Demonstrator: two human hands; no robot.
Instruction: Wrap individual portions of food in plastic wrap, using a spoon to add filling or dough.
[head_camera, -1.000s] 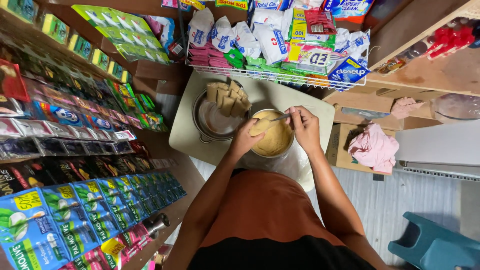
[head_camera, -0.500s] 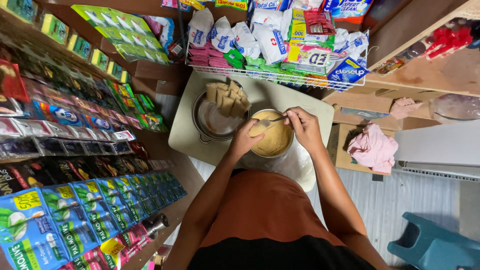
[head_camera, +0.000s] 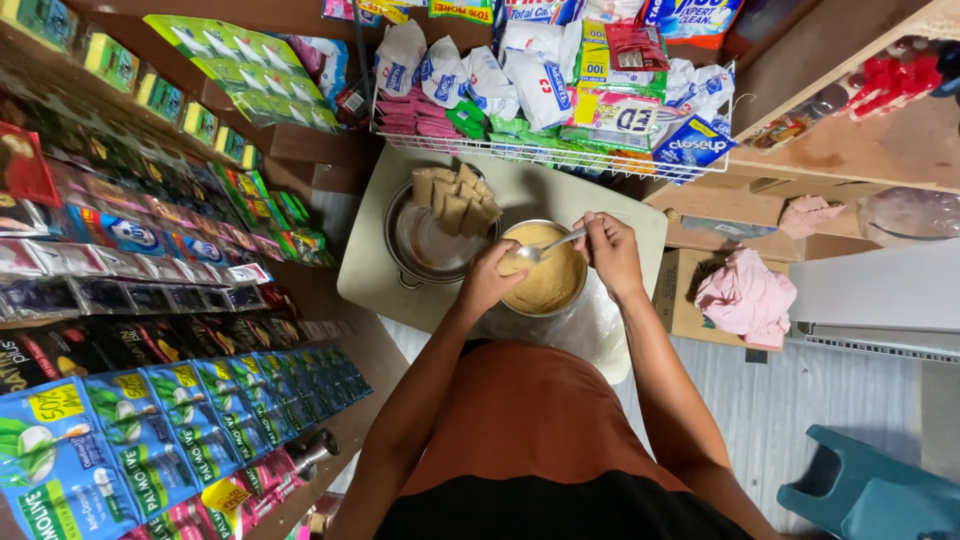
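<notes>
A metal bowl (head_camera: 573, 300) of yellow crumbly mixture sits on a pale tabletop (head_camera: 370, 275) in front of me. My right hand (head_camera: 611, 252) grips the handle of a metal spoon (head_camera: 548, 247) whose head reaches over the mixture. My left hand (head_camera: 490, 281) rests at the bowl's left rim, fingers curled over something pale beside the spoon head; what it holds is hidden. To the left stands a metal pot (head_camera: 420, 245) with several tan wrapped pieces (head_camera: 457, 197) stacked at its far side.
A wire basket (head_camera: 560, 155) of sachets and packets lines the table's far edge. Hanging strips of sachets (head_camera: 150, 300) fill the left wall. A cardboard box with pink cloth (head_camera: 745, 298) sits right, wooden shelves (head_camera: 860, 140) above it, a teal stool (head_camera: 865, 495) lower right.
The spoon has tilted and its head has shifted left toward my left hand. Both hands stay at the bowl; nothing else has moved.
</notes>
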